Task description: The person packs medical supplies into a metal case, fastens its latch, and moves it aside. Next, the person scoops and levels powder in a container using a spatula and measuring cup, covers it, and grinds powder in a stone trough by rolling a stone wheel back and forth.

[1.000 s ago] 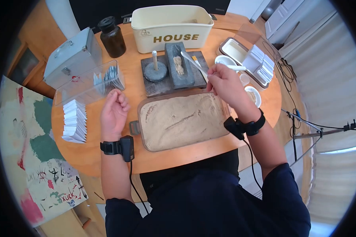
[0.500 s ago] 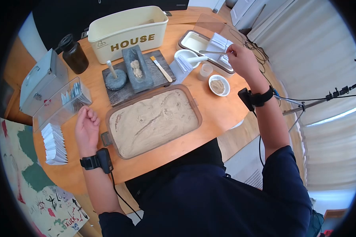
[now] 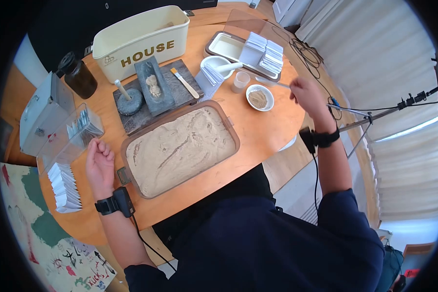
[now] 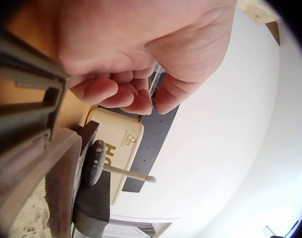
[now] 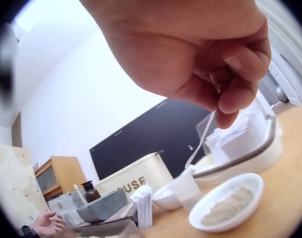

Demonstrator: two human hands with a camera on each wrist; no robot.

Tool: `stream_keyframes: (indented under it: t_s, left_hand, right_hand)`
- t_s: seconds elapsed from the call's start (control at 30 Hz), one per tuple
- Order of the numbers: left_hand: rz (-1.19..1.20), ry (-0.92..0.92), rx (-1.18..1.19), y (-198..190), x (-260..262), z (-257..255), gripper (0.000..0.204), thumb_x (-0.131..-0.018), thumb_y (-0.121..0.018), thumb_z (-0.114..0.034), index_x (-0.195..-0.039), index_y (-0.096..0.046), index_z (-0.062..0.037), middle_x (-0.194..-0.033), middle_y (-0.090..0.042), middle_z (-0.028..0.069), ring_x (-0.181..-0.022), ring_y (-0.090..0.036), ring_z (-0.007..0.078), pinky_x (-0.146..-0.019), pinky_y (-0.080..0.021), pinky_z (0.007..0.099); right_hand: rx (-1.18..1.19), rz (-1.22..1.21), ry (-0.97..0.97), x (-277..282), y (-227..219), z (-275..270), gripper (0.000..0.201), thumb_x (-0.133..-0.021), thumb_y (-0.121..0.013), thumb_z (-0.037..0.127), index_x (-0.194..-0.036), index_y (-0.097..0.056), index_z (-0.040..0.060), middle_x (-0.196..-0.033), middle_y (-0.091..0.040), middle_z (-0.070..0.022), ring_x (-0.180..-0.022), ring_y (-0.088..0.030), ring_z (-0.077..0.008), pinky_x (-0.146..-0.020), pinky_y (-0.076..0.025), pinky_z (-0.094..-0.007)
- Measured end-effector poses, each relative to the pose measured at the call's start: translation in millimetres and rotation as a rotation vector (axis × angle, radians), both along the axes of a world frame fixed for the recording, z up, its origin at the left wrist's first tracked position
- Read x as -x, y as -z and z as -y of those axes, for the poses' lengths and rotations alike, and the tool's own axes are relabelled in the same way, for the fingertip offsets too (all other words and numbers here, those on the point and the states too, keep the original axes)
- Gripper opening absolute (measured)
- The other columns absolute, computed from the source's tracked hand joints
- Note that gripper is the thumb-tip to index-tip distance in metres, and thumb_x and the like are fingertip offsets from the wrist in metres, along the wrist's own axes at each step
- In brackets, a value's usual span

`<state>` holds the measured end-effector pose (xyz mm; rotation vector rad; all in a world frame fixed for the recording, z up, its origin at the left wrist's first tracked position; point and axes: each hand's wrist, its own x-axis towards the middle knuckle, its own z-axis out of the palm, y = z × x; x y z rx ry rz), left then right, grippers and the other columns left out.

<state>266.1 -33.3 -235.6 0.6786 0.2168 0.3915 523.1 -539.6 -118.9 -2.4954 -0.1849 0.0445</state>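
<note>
My right hand (image 3: 306, 95) pinches a thin, pale spatula (image 5: 204, 136) between thumb and fingertips, above the table's right side. The tool points left, toward the white paper packets (image 3: 272, 57) in a tray. Just left of that hand stands a small white bowl (image 3: 250, 103) with tan powder (image 5: 229, 206) inside. Beside the bowl is a small clear cup (image 3: 240, 82). Holding nothing, my left hand (image 3: 100, 158) lies palm up with loosely curled fingers, near the clip of a box of sand-coloured powder (image 3: 180, 146).
A stone trough (image 3: 155, 90) and a round grinder with a stick handle (image 3: 130, 101) stand on a dark board, a brush (image 3: 185, 82) beside them. Behind is a cream HOUSE bin (image 3: 146, 48). Folded papers (image 3: 64, 189), a brown bottle (image 3: 80, 78) and a metal case (image 3: 46, 114) are left.
My right hand has carried the spatula from over the stone trough to the right, then lowered slightly beside the small bowl. The head view has turned right. My left hand keeps its loose curl.
</note>
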Motion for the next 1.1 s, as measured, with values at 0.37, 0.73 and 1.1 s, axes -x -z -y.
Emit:
stream_keyframes:
  t_s: [0.37,0.73,1.1]
  left_hand:
    - [-0.01,0.041,-0.036,1,-2,2,0.012,-0.103,-0.05,-0.015,-0.105,-0.055,-0.0043,-0.084,-0.046,0.0007,-0.076,-0.043,0.0119,-0.066,-0.038,0.0263]
    - [0.004,0.036,-0.035,1,-3,1,0.011,-0.101,-0.053,-0.015,-0.105,-0.057,-0.0052,-0.084,-0.051,0.0019,-0.077,-0.046,0.0124,-0.066,-0.039,0.0257]
    - [0.037,0.062,0.006,0,0,-3,0.012,-0.102,-0.05,-0.013,-0.107,-0.054,-0.0031,-0.086,-0.046,0.0017,-0.077,-0.042,0.0127,-0.067,-0.038,0.0264]
  right_hand:
    - [-0.175,-0.207,-0.028,-10,73,29,0.024,-0.09,-0.059,0.019,-0.102,-0.066,-0.0018,-0.079,-0.068,-0.0093,-0.069,-0.065,-0.0148,-0.06,-0.052,-0.0288]
    - [0.146,0.315,-0.033,59,38,-32,0.022,-0.091,-0.065,0.023,-0.095,-0.068,0.0018,-0.077,-0.068,-0.0152,-0.07,-0.067,-0.0308,-0.065,-0.052,-0.0383]
    - [0.146,0.469,0.172,65,66,-4,0.03,-0.091,-0.069,0.023,-0.11,-0.063,0.0011,-0.084,-0.068,-0.0112,-0.068,-0.064,-0.0217,-0.063,-0.051,-0.0343]
